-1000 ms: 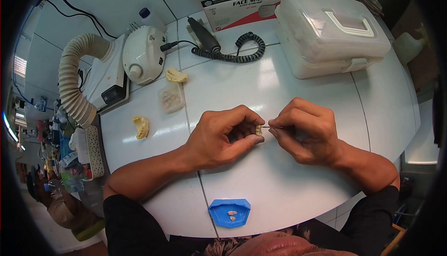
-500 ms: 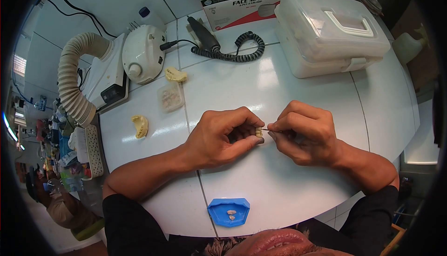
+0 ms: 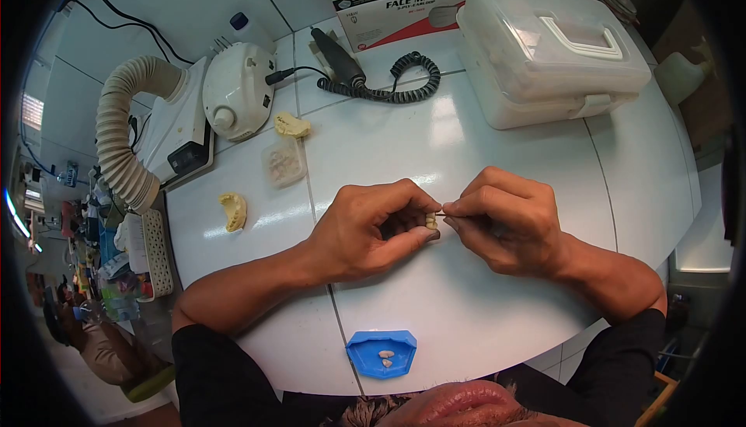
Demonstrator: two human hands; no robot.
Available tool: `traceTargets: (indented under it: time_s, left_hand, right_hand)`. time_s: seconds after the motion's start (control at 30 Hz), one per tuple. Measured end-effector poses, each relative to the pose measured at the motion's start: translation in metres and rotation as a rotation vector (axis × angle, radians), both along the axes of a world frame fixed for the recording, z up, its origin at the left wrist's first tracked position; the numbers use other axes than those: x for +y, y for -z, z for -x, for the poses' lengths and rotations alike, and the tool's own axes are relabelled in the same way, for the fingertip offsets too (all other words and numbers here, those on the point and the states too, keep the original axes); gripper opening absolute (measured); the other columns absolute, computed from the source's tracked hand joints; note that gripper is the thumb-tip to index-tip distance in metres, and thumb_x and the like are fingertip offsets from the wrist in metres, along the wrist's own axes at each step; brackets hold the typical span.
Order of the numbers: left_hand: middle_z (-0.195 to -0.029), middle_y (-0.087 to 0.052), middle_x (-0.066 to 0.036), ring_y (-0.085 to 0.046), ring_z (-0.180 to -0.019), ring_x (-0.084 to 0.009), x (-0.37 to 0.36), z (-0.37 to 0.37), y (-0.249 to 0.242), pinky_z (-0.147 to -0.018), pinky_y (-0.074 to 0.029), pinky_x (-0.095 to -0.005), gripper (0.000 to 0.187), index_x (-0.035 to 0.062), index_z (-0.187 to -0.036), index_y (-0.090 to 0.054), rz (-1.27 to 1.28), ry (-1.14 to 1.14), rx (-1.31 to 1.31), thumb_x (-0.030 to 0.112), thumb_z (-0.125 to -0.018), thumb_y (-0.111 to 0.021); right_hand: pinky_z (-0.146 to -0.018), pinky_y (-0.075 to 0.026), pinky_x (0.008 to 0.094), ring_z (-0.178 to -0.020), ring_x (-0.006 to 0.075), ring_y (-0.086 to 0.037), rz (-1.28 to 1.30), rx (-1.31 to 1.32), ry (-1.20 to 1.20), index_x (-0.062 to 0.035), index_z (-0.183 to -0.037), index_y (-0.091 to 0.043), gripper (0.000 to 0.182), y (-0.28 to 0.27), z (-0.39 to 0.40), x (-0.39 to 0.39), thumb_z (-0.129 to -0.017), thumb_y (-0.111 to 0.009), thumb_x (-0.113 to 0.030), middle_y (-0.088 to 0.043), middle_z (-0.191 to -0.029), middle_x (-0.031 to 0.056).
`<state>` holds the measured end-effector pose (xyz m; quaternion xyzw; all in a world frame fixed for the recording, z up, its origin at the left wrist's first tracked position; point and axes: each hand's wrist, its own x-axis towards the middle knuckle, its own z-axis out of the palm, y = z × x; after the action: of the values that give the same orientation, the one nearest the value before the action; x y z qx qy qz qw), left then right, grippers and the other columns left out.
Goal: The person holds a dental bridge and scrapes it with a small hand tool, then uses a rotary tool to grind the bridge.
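My left hand (image 3: pixel 359 229) pinches a small yellowish piece shaped like dental crowns (image 3: pixel 430 222) between thumb and fingertips. Much of that piece is hidden by the fingers. Closed around a thin, dark pointed tool (image 3: pixel 440 215), my right hand (image 3: pixel 514 221) has the tip at the crown piece; the rest of the tool is covered by the hand. Nearer to my body sits a blue tray (image 3: pixel 359 359) with small tooth-coloured pieces (image 3: pixel 386 355) in it. Two yellow dental casts (image 3: pixel 232 212) lie on the table to the left, one beside a clear box of small pieces (image 3: pixel 284 163).
A white dust-collector unit with a ribbed hose (image 3: pixel 124 124) stands at the left, next to a white control box (image 3: pixel 239 89). A black handpiece (image 3: pixel 338 58) with coiled cord, face mask boxes (image 3: pixel 404 19) and a translucent case (image 3: pixel 552 58) line the back. A white basket (image 3: pixel 158 256) is left.
The right hand and its tool have shifted very slightly at the crown piece. The left hand keeps its grip, and the things on the table stay in place.
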<state>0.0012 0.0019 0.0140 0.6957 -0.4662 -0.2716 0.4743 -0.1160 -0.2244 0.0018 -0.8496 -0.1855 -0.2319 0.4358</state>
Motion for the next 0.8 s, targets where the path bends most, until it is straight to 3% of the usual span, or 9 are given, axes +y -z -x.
traceTargets:
  time_s: [0.43, 0.6, 0.8]
  left_hand:
    - [-0.094, -0.079, -0.012, -0.079, -0.086, -0.0197, 0.0007, -0.0012, 0.0026, -0.074, -0.062, -0.0310, 0.026, -0.0005, -0.120, -0.071, 0.017, 0.034, -0.002, 0.007, -0.096, -0.078]
    - [-0.098, -0.081, -0.010, -0.079, -0.086, -0.0132, 0.0000, -0.0012, 0.0024, -0.076, -0.062, -0.0267, 0.024, -0.0029, -0.119, -0.072, 0.007, 0.024, 0.005, 0.001, -0.096, -0.078]
    - [-0.098, -0.081, -0.010, -0.078, -0.086, -0.0133, 0.0001, -0.0029, -0.0009, -0.076, -0.061, -0.0268, 0.024, -0.0028, -0.119, -0.072, -0.019, 0.036, 0.054, 0.001, -0.096, -0.078]
  right_hand:
    - [-0.053, -0.051, 0.0322, -0.061, 0.0173, -0.064, -0.005, 0.004, -0.056, -0.0006, -0.095, -0.073, 0.016, -0.0014, -0.0011, -0.0014, -0.082, -0.078, 0.007, -0.064, -0.082, 0.0068]
    - [-0.053, -0.052, 0.0272, -0.061, 0.0141, -0.067, 0.027, 0.000, -0.010, 0.0022, -0.096, -0.076, 0.021, -0.0009, -0.0007, -0.0025, -0.078, -0.079, 0.011, -0.070, -0.084, 0.0102]
    - [-0.054, -0.053, 0.0311, -0.063, 0.0172, -0.066, -0.040, 0.051, -0.008, -0.0002, -0.097, -0.074, 0.018, -0.0033, 0.0009, -0.0006, -0.082, -0.078, 0.008, -0.066, -0.083, 0.0073]
